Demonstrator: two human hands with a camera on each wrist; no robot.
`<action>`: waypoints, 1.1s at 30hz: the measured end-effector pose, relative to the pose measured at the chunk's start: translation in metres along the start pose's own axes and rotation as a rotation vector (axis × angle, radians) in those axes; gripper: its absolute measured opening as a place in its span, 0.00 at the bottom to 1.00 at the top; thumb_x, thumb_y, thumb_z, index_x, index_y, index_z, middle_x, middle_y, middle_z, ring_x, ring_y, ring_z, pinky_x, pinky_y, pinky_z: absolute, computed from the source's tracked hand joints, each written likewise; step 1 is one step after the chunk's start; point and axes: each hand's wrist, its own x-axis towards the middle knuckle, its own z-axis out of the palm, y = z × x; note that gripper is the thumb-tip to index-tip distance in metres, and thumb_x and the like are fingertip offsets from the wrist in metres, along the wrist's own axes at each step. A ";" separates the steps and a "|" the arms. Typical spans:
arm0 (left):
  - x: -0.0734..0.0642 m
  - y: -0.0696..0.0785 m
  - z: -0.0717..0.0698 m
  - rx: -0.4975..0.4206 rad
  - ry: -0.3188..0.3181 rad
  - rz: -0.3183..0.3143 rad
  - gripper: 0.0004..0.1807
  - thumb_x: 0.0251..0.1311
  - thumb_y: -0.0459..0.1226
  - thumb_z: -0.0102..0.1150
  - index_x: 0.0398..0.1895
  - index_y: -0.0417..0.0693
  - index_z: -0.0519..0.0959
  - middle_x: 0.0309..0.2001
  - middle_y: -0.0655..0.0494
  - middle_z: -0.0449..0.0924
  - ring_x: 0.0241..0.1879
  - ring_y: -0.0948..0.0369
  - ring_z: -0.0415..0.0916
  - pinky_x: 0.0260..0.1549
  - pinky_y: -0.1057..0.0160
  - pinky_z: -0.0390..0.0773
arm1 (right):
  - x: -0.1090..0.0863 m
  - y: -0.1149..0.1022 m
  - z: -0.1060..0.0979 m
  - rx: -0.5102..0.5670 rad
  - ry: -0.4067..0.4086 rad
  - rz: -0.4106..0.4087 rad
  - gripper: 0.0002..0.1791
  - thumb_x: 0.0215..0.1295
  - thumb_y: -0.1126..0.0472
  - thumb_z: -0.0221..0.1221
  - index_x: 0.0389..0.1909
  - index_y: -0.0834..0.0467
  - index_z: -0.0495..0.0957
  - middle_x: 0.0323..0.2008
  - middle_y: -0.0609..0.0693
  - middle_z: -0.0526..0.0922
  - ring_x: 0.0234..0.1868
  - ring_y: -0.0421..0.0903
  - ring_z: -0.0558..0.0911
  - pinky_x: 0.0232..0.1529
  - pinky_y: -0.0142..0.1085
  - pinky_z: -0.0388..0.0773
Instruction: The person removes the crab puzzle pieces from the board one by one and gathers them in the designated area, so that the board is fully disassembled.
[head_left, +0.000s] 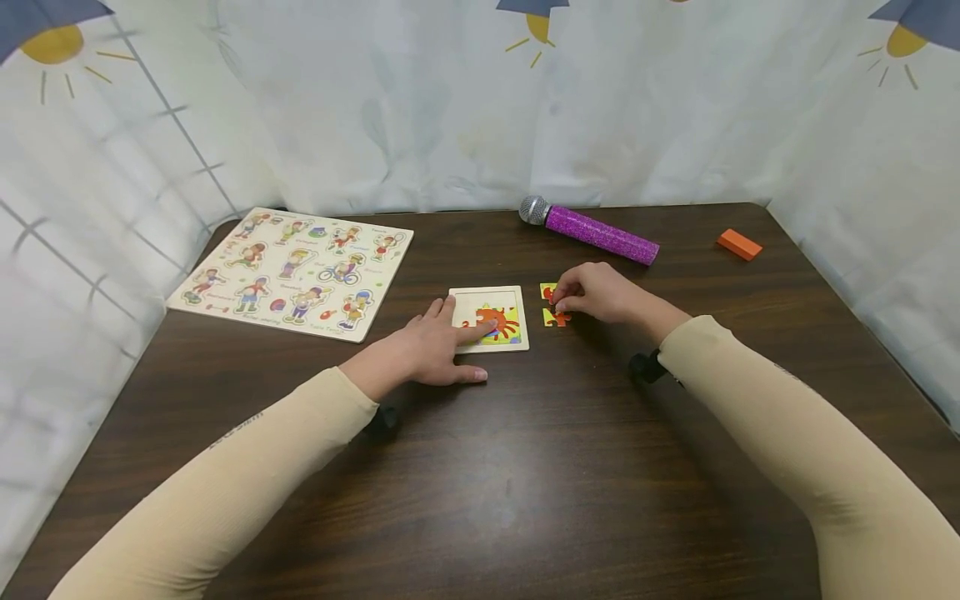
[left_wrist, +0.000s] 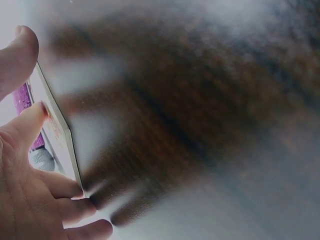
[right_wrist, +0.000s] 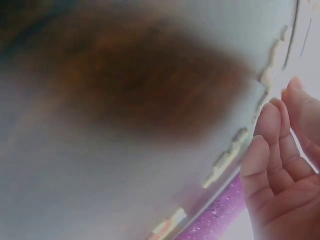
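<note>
A small wooden puzzle board with a red crab-like picture lies flat on the table. My left hand spreads over its left side, index finger on the picture, thumb stretched out by the near edge. In the left wrist view, other fingers of the left hand touch the board's edge. My right hand bends its fingers down over loose yellow and red puzzle pieces right of the board. The right wrist view shows the thumb close to the fingertips of that hand; whether they pinch a piece is hidden. Loose pieces lie beside it.
A large picture puzzle board with children figures lies at the back left. Behind my right hand is a glittery purple microphone. An orange block sits at the back right. A patterned white curtain surrounds the dark wooden table.
</note>
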 end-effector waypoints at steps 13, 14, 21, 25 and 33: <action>0.000 -0.003 -0.001 -0.014 -0.007 0.000 0.44 0.66 0.65 0.56 0.82 0.73 0.52 0.80 0.26 0.34 0.80 0.33 0.39 0.73 0.35 0.56 | 0.018 -0.030 0.007 0.017 -0.011 -0.092 0.06 0.72 0.61 0.62 0.44 0.58 0.84 0.41 0.52 0.87 0.40 0.47 0.78 0.48 0.42 0.78; 0.000 -0.003 -0.001 -0.013 -0.009 -0.001 0.44 0.66 0.65 0.55 0.82 0.73 0.52 0.80 0.26 0.34 0.80 0.33 0.39 0.73 0.34 0.56 | 0.020 -0.034 0.008 0.015 -0.018 -0.101 0.06 0.72 0.61 0.62 0.45 0.58 0.84 0.41 0.52 0.87 0.40 0.48 0.78 0.48 0.42 0.77; -0.001 -0.001 0.000 -0.008 -0.012 0.009 0.43 0.67 0.65 0.55 0.82 0.74 0.52 0.80 0.25 0.34 0.80 0.33 0.38 0.73 0.33 0.55 | 0.033 -0.055 0.020 0.000 -0.053 -0.143 0.10 0.73 0.64 0.60 0.50 0.58 0.85 0.42 0.54 0.86 0.42 0.49 0.79 0.50 0.43 0.79; -0.001 -0.001 0.000 0.001 -0.001 0.023 0.43 0.67 0.65 0.55 0.81 0.75 0.51 0.80 0.25 0.35 0.80 0.32 0.38 0.73 0.32 0.56 | 0.037 -0.061 0.025 -0.007 -0.071 -0.164 0.11 0.74 0.66 0.59 0.51 0.58 0.86 0.48 0.54 0.87 0.47 0.50 0.81 0.55 0.44 0.80; 0.000 0.002 0.000 0.014 0.002 0.020 0.44 0.66 0.65 0.56 0.81 0.78 0.49 0.79 0.23 0.36 0.80 0.31 0.38 0.73 0.33 0.55 | 0.041 -0.064 0.029 -0.006 -0.054 -0.180 0.10 0.74 0.67 0.58 0.49 0.59 0.86 0.49 0.54 0.88 0.46 0.50 0.80 0.54 0.44 0.80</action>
